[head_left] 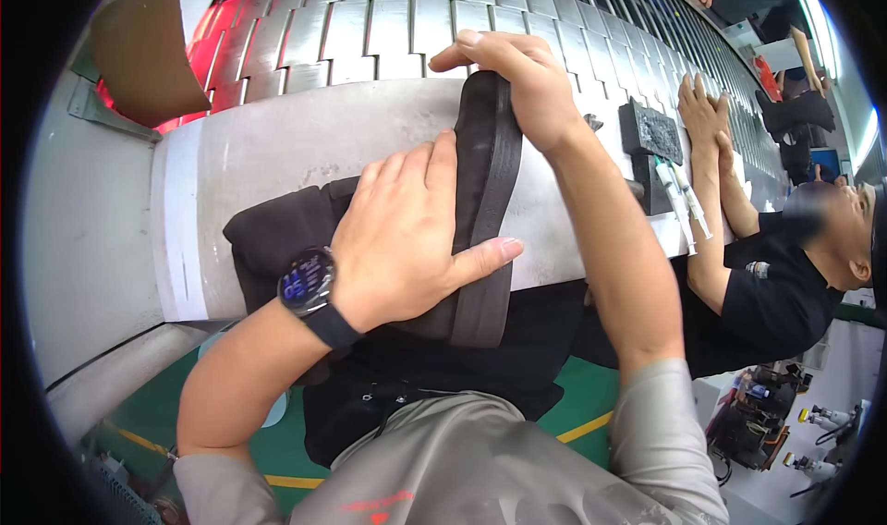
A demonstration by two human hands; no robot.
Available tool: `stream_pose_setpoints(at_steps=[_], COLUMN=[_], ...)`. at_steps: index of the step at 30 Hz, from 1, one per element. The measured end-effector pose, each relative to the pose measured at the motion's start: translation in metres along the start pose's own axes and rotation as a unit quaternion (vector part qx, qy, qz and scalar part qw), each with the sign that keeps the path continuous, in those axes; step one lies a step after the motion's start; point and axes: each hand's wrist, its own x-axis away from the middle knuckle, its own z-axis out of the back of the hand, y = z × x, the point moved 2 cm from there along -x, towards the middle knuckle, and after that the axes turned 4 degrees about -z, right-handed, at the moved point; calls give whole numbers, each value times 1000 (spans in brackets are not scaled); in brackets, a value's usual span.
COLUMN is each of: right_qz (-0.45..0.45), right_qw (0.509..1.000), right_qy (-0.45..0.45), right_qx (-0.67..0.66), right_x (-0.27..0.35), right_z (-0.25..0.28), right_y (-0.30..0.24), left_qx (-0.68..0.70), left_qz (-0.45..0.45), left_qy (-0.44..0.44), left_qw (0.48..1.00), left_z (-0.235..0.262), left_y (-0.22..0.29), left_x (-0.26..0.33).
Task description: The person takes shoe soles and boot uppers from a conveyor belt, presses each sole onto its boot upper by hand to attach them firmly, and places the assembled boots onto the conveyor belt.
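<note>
A black padded fabric piece (277,234), perhaps a bag or a folded cover, lies on the light worktop (249,151) in front of me. A long, thick black band (490,146) runs along its right side, from near to far. My left hand (402,229) rests flat on the fabric, fingers stretched out together and thumb spread across the band. Past the band's far end, my right hand (522,77) arches with bent fingers pointing left, and nothing shows in its grasp. A dark watch (307,283) sits on my left wrist.
Metal slats of a conveyor (397,30) run beyond the worktop. Black blocks (651,132) and syringes (684,201) lie to the right, near a co-worker's hands (704,118). A brown sheet (148,54) hangs at upper left, by a grey panel (97,211).
</note>
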Motion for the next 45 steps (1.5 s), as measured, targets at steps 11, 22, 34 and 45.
stream_pose_setpoints(at_steps=[11,22,34,45], right_qz=[-95,-156,-186,-101], right_qw=[984,948,921,973], right_qy=[133,218,132,115], right_qx=[-66,-172,-317,172], right_x=[14,178,36,21], right_z=[-5,-27,-36,-51], right_y=[18,17,9,-12], left_qx=[-115,-173,-31,-68], left_qz=[-51,-80,54,-55], left_qy=[181,44,-88,-42], left_qw=[975,981,994,995], left_z=[-5,66,35,26], left_y=[7,-22,-69,-82], left_x=[112,-39,-52,-48])
